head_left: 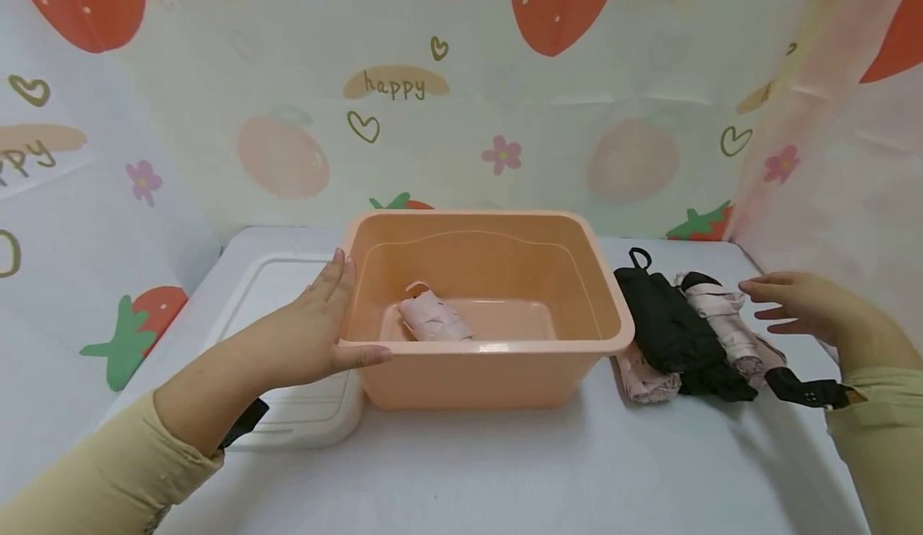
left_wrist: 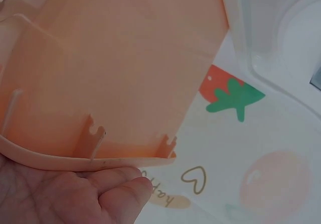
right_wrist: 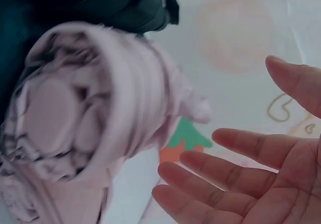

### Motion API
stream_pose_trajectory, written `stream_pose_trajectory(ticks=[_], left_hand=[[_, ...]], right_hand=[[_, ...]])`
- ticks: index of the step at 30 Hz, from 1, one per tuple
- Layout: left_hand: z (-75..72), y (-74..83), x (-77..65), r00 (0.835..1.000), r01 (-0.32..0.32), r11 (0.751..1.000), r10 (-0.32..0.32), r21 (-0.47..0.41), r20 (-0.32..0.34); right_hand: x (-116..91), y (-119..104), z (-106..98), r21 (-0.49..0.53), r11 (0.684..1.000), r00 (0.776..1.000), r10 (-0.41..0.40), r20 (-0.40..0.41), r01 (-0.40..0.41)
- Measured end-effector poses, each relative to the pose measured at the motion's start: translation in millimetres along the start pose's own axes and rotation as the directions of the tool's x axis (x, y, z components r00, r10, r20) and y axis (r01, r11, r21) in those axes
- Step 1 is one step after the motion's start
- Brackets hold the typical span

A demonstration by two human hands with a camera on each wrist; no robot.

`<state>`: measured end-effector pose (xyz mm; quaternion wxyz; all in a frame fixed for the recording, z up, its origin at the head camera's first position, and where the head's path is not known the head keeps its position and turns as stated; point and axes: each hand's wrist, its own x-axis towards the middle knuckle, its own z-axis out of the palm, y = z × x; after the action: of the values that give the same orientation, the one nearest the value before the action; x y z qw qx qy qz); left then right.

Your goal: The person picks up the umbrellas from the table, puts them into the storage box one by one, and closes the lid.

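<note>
A peach plastic bin [head_left: 469, 379] stands mid-table, with a rolled pink cloth bundle [head_left: 434, 319] that has a thin loop lying inside. My left hand [head_left: 317, 331] rests on the bin's left rim, fingers straight along the side and thumb over the front edge; in the left wrist view its palm [left_wrist: 65, 194] lies against the rim. To the right of the bin lie a black cloth bundle [head_left: 671, 319] with a strap loop and several pink rolled bundles [head_left: 724, 323]. Just right of these, my right hand [head_left: 815, 311] hovers with fingers extended, holding nothing.
A white lid [head_left: 306, 415] lies flat on the white table [head_left: 519, 471], left of and partly behind the bin. Printed cloth walls [head_left: 461, 158] with strawberries and hearts enclose the back and both sides.
</note>
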<state>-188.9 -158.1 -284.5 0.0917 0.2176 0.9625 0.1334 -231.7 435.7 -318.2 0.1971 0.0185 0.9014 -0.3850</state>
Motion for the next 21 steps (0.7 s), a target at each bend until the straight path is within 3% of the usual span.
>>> stream_pose_trajectory(ticks=[11,21], left_hand=[[0.1,0.3,-0.4,1.0,0.005,1.0,-0.005,-0.004,-0.003],[0.9,-1.2,1.2,1.0,-0.008,1.0,0.008,0.0,-0.012]], right_hand=[[8,18,15,0.041,0.999,0.999,0.035,0.012,-0.035],[10,24,28,0.008,0.998,0.996,0.057,-0.063,-0.056]])
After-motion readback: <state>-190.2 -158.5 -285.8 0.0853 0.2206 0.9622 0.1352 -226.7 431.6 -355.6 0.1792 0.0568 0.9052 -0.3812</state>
